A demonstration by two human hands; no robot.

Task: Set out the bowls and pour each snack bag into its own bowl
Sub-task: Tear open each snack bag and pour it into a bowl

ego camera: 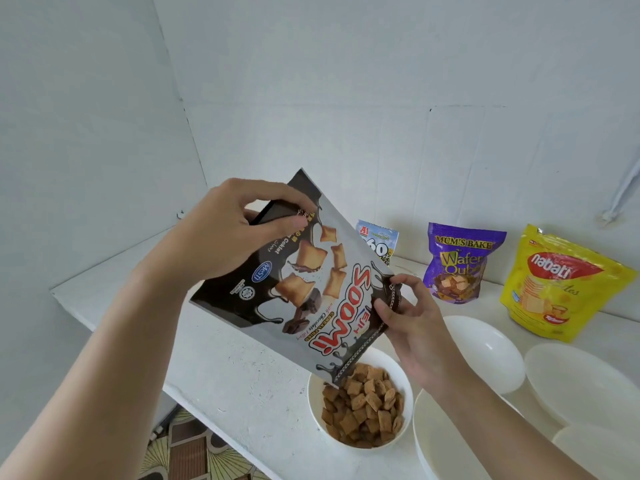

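White counter (221, 368), bare white walls, and the Sooom cereal bag (311, 289) is upended at centre! Left hand (225, 230) grips its base at 11 o'clock, right hand (412, 317) pinches the open mouth at 4 o'clock, over the white bowl (405, 379) of cereal pillows (363, 407) at 6 o'clock. Mum's Bake bag (457, 265) and Nabati bag (554, 285) stand at 2 o'clock.

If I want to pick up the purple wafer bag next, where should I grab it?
Probably pinch the flat top strip of the purple wafer bag, coming from the front and above. It stands upright near the wall, its top edge free; its belly is puffy and harder to hold. The yellow bag and blue bag stand apart at its sides.
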